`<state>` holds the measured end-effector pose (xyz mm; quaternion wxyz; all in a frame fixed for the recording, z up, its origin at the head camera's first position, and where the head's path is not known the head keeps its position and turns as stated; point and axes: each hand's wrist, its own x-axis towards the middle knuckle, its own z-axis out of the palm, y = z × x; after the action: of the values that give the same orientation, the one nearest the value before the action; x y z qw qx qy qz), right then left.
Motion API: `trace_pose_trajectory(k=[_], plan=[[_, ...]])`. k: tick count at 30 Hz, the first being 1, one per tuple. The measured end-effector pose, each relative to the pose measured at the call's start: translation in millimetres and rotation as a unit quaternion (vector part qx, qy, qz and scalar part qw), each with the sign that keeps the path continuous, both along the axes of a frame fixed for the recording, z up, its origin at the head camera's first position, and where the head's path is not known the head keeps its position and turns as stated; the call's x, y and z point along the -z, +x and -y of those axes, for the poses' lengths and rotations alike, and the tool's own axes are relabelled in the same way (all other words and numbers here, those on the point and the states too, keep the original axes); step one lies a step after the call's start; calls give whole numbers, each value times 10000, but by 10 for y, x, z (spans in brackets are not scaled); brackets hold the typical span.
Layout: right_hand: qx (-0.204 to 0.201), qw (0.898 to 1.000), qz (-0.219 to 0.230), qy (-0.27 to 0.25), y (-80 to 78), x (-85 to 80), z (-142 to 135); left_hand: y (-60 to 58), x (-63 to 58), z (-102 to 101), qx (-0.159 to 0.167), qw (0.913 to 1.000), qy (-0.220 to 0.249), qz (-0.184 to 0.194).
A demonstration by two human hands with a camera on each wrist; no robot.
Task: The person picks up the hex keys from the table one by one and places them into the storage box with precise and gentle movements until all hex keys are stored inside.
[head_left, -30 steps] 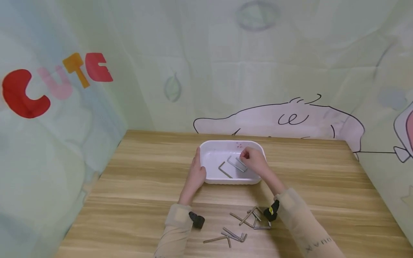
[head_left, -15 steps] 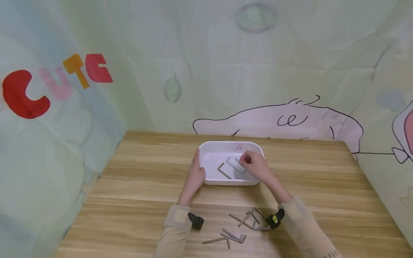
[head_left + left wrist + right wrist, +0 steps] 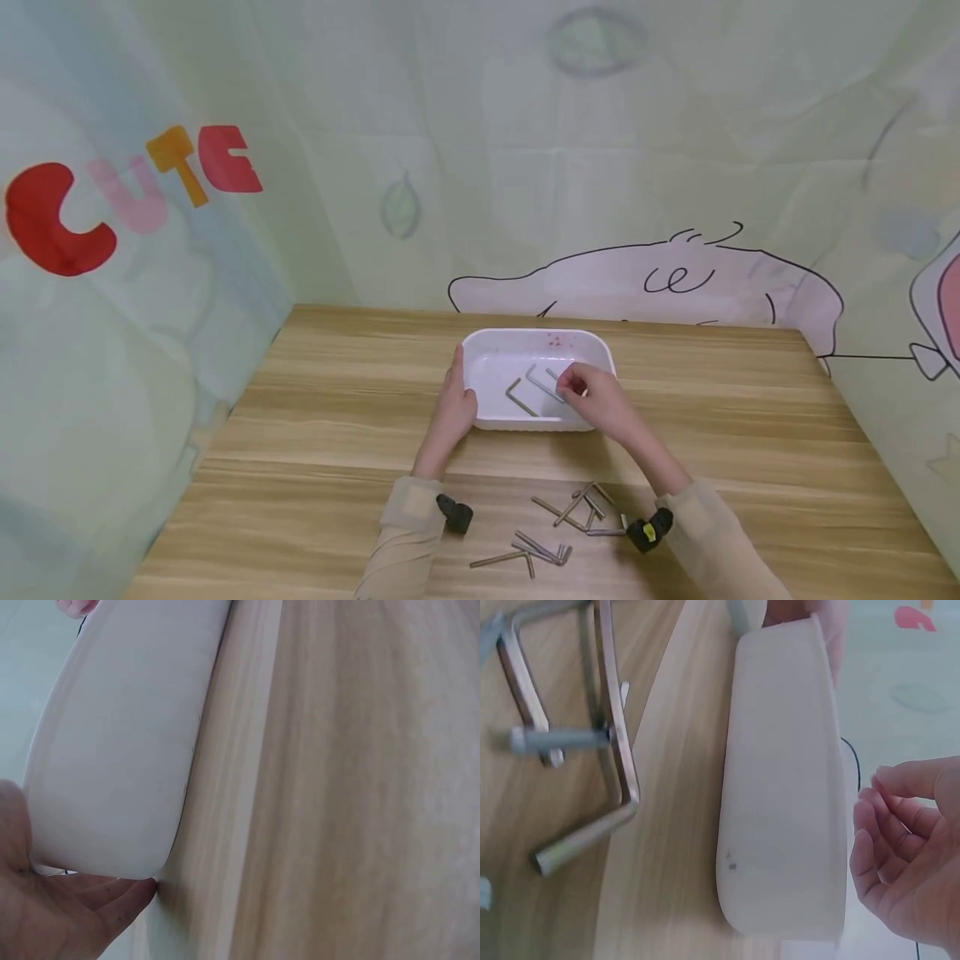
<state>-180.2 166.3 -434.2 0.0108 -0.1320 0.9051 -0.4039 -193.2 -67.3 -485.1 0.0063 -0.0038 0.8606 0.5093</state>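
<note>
A white tray (image 3: 495, 423) stands at the far middle of the table. My left hand (image 3: 453, 400) holds its left end, thumb at the near corner and fingers along the end wall. In the left wrist view the left hand (image 3: 67, 915) wraps that corner. Inside the tray lie a brassy hex key (image 3: 513, 395) and a silver hex key (image 3: 542, 385); another silver one is partly hidden. My right hand (image 3: 600, 402) hovers over the tray's right part. In the right wrist view the right hand (image 3: 911, 847) has loosely bent fingers with nothing visible between them.
Nearer on the wooden table (image 3: 337, 417) lie two loose groups of hex keys, one hex key pile (image 3: 588, 508) by the right wrist and another hex key pile (image 3: 540, 550) closer to me. A printed cloth (image 3: 360, 167) hangs behind the table.
My right hand has drawn slightly back toward me over the tray, and its sleeve has shifted right and down. The left hand and the hex keys stay in place.
</note>
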Motion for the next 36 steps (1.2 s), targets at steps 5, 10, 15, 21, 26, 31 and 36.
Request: trace_pose_trajectory(k=[5,10,15,21,26,31,36], plan=[[-104,9995,128,-275,73,-15,3,6,-1,5,-8,10000,-11,-11],[-234,9986,189,-439,157,-38,19,-1,3,3,6,10000,-7,31],[-314,9977,326,-507,234,-39,31,-1,-9,6,8,10000,-16,52],[-543,9968,318,-501,296,32,-4,-7,-2,10,36,10000,-46,20],[-886,9947,262,-459,365,50,-23,-3,-9,8,37,10000,-8,-32],[-1154,9921,305,-393,442,55,-28,2,-13,10,22,10000,-30,-37],[-1211,9911,359,-425,501,102,-55,-2,-16,7,27,10000,-31,4]])
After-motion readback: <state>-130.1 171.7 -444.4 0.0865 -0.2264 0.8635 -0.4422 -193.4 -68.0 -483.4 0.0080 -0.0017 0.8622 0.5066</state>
